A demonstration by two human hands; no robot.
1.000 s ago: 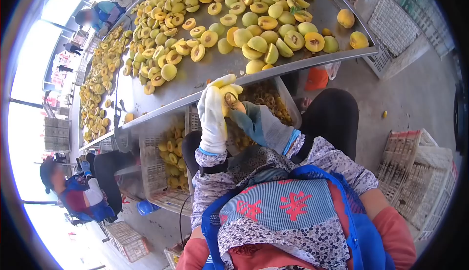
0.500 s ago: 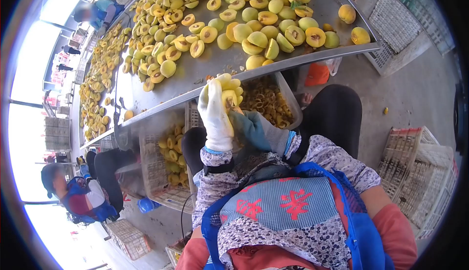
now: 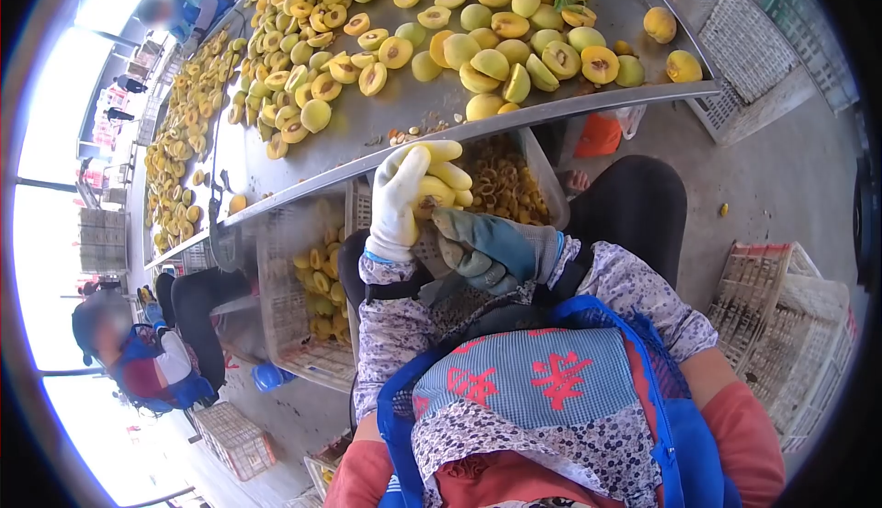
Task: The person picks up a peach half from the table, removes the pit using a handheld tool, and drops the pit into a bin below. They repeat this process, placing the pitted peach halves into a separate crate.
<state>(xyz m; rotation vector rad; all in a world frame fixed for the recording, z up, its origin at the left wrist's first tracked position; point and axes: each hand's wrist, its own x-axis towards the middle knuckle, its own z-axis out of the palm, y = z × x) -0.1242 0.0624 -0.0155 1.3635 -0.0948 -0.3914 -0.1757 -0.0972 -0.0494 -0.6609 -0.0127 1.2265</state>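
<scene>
My left hand [image 3: 401, 197], in a white glove with yellow fingers, is closed around a yellow peach half [image 3: 434, 193] just in front of the table edge. My right hand [image 3: 489, 245], in a blue-grey glove, is closed with its fingertips against the lower side of that peach half. Whatever the right fingers grip is hidden. Beyond my hands, many halved peaches [image 3: 395, 52] lie on the metal table [image 3: 367, 122], some cut side up with brown centres. Small scraps [image 3: 427, 129] lie near its edge.
Under the table, one bin [image 3: 542, 177] holds brown-yellow ring-shaped pieces and a crate [image 3: 280, 324] holds peach halves. Empty-looking crates [image 3: 781, 333] stand at the right. A seated person [image 3: 156, 352] is at the left, another [image 3: 188, 12] farther off. An orange bag [image 3: 597, 138] hangs below the table.
Both hands have come slightly lower, towards my body. The left fingers now point more to the right, and more of the right hand's curled fingers shows. The peach half stays in the left hand.
</scene>
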